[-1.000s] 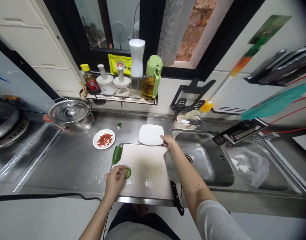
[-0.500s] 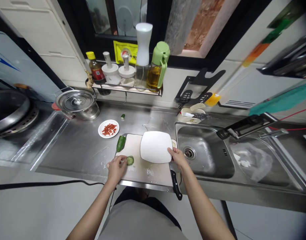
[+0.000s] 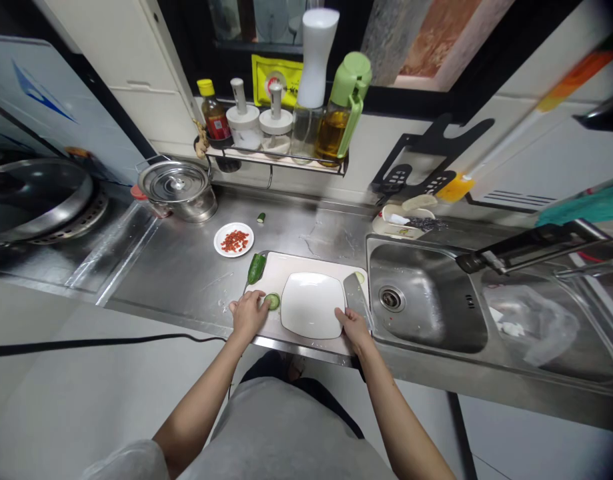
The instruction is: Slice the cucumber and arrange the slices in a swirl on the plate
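A white square plate (image 3: 311, 305) lies on the white cutting board (image 3: 286, 269). My right hand (image 3: 355, 328) grips the plate's near right corner. My left hand (image 3: 249, 313) rests on the board's left side, its fingers closed on a round cucumber piece (image 3: 273, 301). A longer piece of green cucumber (image 3: 256, 268) lies at the board's far left corner. A cleaver (image 3: 355, 295) lies along the board's right edge, its handle hidden behind my right hand.
A small dish of red bits (image 3: 233, 240) and a lidded steel pot (image 3: 178, 190) stand at the back left. A sink (image 3: 426, 307) lies to the right. Bottles fill a rack (image 3: 279, 157) on the wall. A wok (image 3: 31, 193) sits far left.
My right hand has carried the white plate from behind the board onto it, near the front edge. My left hand stays on the cucumber piece. The view has pulled back.
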Action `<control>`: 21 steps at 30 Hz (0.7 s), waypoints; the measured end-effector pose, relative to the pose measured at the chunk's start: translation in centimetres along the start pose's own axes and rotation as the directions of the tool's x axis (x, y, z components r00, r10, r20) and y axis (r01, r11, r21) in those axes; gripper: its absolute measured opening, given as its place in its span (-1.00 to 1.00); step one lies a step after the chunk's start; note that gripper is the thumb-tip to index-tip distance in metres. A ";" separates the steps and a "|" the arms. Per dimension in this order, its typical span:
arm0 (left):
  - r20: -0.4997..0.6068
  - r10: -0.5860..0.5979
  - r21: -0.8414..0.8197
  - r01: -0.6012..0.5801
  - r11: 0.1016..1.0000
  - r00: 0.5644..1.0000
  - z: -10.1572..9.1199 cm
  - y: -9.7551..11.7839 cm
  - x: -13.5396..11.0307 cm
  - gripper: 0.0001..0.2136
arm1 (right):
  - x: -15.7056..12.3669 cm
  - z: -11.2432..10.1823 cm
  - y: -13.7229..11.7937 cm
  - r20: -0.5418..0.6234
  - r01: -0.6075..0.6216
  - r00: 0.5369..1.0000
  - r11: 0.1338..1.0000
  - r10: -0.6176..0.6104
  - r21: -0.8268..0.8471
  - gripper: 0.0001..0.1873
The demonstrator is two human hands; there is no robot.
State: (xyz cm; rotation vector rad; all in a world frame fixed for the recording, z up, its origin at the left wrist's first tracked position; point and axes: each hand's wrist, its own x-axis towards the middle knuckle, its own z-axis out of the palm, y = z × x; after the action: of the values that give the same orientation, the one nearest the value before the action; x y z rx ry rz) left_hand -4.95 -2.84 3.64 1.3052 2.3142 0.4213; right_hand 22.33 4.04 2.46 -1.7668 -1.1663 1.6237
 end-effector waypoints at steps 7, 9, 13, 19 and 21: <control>-0.068 0.068 0.082 -0.063 0.995 0.995 0.5 0.1 0.1 -0.81 | 0.1 0.1 -1.0 -0.137 0.031 0.976 0.725 -0.171 -0.688 -0.77; -0.089 0.097 0.109 -0.087 0.990 0.991 0.6 0.0 0.0 -0.82 | -0.2 0.4 -1.6 -0.142 -0.001 0.973 0.608 -0.183 -0.794 -0.71; -0.129 0.150 0.153 -0.130 0.980 0.980 0.7 0.0 -0.2 -0.81 | -0.8 1.1 -2.5 -0.110 -0.032 0.984 0.466 -0.143 -0.884 -0.59; -0.135 0.156 0.110 -0.142 0.984 0.978 0.6 0.3 -0.4 -0.83 | -1.6 1.2 -3.6 -0.099 -0.060 0.990 0.351 -0.095 -0.935 -0.62; -0.122 0.123 0.015 -0.122 0.992 0.985 0.3 0.5 -0.5 -0.86 | -2.1 1.1 -4.1 -0.117 -0.070 0.986 0.339 -0.121 -0.938 -0.64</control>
State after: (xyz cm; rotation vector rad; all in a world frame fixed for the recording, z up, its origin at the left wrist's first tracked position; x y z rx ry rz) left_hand -4.15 -3.03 3.72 1.4689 2.3434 0.5480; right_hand 20.31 4.32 6.74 -2.4136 -2.3294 0.6201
